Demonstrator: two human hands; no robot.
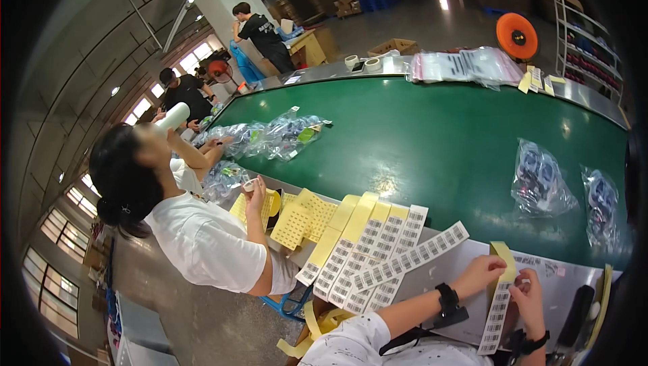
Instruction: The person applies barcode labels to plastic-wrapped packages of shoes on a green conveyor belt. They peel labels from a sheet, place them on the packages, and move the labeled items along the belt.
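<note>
In front of me a strip of barcode labels (496,320) hangs between my hands, its upper end bent over to bare yellow backing. My left hand (484,273) pinches the left edge of this strip near the bend. Closed on the right edge, a little lower, is my right hand (528,298); its fingertips are partly hidden. More barcode label strips (388,231) lie overlapping to the left of my hands, and one loose strip (412,256) crosses them at an angle.
Bagged items (538,180) and another clear bag (599,207) lie on the green conveyor belt (405,143). A co-worker (202,238) stands at my left beside yellow sticker sheets (304,219). An orange fan (517,36) stands beyond the belt. Peeled yellow backing (320,325) hangs below.
</note>
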